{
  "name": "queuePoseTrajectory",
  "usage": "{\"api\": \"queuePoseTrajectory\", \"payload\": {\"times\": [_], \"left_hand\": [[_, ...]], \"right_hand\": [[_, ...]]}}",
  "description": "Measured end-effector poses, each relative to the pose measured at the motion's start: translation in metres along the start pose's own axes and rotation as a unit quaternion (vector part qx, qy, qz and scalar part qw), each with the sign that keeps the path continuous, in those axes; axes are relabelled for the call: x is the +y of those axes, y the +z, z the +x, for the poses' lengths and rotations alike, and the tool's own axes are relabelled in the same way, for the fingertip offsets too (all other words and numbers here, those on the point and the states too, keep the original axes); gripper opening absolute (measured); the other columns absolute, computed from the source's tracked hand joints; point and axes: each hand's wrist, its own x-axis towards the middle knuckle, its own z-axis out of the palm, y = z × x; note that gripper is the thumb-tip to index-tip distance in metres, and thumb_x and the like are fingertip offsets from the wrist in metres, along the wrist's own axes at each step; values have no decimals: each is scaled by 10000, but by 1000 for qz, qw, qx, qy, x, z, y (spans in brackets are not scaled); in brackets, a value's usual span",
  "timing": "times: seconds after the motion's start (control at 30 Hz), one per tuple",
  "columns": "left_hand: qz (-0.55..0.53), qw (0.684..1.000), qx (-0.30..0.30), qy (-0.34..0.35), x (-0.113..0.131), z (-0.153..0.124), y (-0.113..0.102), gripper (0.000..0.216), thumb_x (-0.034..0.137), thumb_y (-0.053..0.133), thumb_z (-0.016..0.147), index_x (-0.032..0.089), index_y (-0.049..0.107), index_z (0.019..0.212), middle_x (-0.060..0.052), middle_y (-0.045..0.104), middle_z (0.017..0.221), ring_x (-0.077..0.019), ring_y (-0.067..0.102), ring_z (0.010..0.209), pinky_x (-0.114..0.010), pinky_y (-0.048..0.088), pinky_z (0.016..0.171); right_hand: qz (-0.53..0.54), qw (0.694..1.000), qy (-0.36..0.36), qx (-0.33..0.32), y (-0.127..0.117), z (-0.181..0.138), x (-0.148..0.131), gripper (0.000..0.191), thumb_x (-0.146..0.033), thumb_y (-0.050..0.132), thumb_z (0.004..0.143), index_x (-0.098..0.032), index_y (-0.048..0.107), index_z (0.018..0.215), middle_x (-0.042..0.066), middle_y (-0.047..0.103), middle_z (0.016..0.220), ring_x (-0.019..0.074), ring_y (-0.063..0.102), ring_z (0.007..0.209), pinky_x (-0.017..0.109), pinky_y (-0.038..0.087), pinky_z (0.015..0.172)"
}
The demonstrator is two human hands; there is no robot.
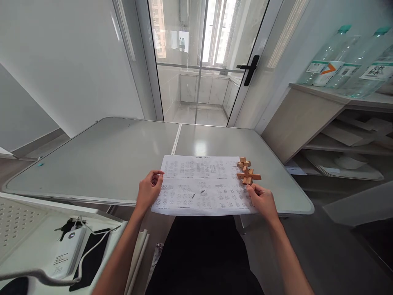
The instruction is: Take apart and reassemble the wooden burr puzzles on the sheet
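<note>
Printed sheet [184, 186], long axis left-to-right, heading [203, 157] at far edge

At the near edge of the pale grey metal-rimmed bench [132, 145] lies a white printed paper sheet [184, 184], with the left hand [150, 188] at its left edge and the right hand [260, 200] just before two light-brown interlocked wooden crosses [247, 176], one behind the other, at its right edge. On the left, in a white perforated tray [21, 225], a white rectangular power bank [68, 252] is placed. Behind the bench stands a metal-framed glass door [198, 69]; on the right, clear plastic bottles [350, 69] are on a wooden shelf unit [307, 114].
</note>
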Motion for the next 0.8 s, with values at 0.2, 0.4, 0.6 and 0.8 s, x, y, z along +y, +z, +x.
{"api": "queuePoseTrajectory", "payload": {"times": [0.2, 0.4, 0.6, 0.8], "left_hand": [[4, 1000, 1, 0, -3, 1, 1, 279, 447, 562, 936, 205, 687, 998, 26, 584, 685, -143, 512, 599, -252, 384, 590], [-2, 1000, 1, -4, -4, 2, 1, 290, 453, 563, 931, 200, 688, 999, 15, 611, 707, -147, 541, 614, -252, 392, 593], [0, 1000, 1, 3, -4, 1, 1, 291, 451, 562, 929, 199, 690, 999, 21, 602, 700, -142, 532, 604, -251, 391, 590], [-1, 1000, 2, 4, -4, 2, 1, 306, 468, 558, 934, 198, 690, 995, 26, 583, 683, -138, 520, 588, -249, 387, 578]], "right_hand": [[-9, 1000, -17, 8, 0, 1, 1, 463, -539, 561, 910, -235, 392, 602, -61, 348, 521, 118, 337, 503, 239, 282, 477], [-2, 1000, -3, 3, 1, -1, -2, 468, -538, 558, 921, -232, 391, 609, -63, 340, 535, 115, 341, 511, 241, 281, 492], [3, 1000, -7, 0, 1, 0, 1, 468, -541, 559, 927, -230, 406, 612, -65, 343, 534, 116, 343, 512, 241, 285, 497], [-1, 1000, -1, -2, 1, 0, 2, 469, -547, 557, 929, -230, 406, 619, -65, 343, 539, 115, 343, 512, 241, 278, 496]]}}
